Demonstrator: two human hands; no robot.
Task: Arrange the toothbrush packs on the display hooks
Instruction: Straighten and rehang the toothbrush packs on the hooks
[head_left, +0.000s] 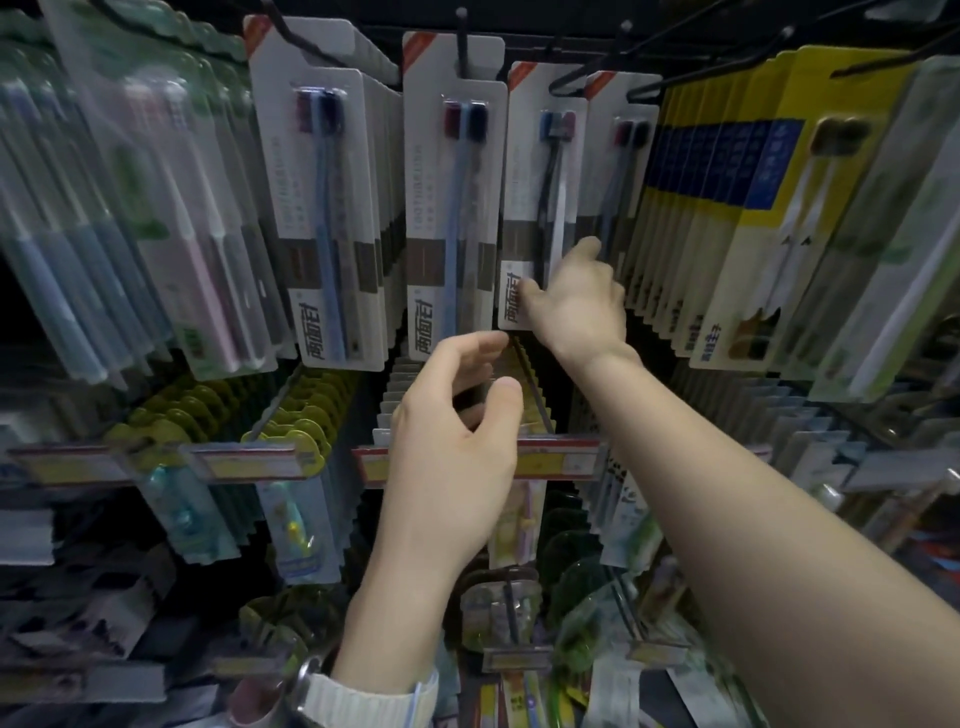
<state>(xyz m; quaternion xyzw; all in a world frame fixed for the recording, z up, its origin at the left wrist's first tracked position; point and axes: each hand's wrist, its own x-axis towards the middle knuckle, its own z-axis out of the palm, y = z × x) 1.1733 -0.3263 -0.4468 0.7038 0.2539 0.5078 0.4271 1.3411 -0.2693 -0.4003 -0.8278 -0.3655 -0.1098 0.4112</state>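
I have my right hand (574, 299) up at the third white toothbrush pack (540, 208) in the upper row, thumb on its lower front and fingers reaching round its right edge, so I read that as a pinch on the card. The pack hangs from a black hook (563, 85) near the top of the display, front of its stack, just beside the next white pack (621, 171) on the right. My left hand (457, 431) hovers below it with fingers loosely curved and nothing in them, in front of the red and yellow price strip (550, 460).

The pack looks like a thin card with a clear plastic blister over two brushes. I judge it light, fairly stiff along its length, but easy to bend or crease if I squeeze the flat card hard. The blister front is likely slick, so I would hold by the card edges low down, as now, and steady the top near the hang hole with the free hand. The hole is the weak spot; a pull at an angle could tear it. Sliding straight along the hook seems safest. The rows of yellow packs (737, 171) to the right hang close, so I keep my wrist clear of them.
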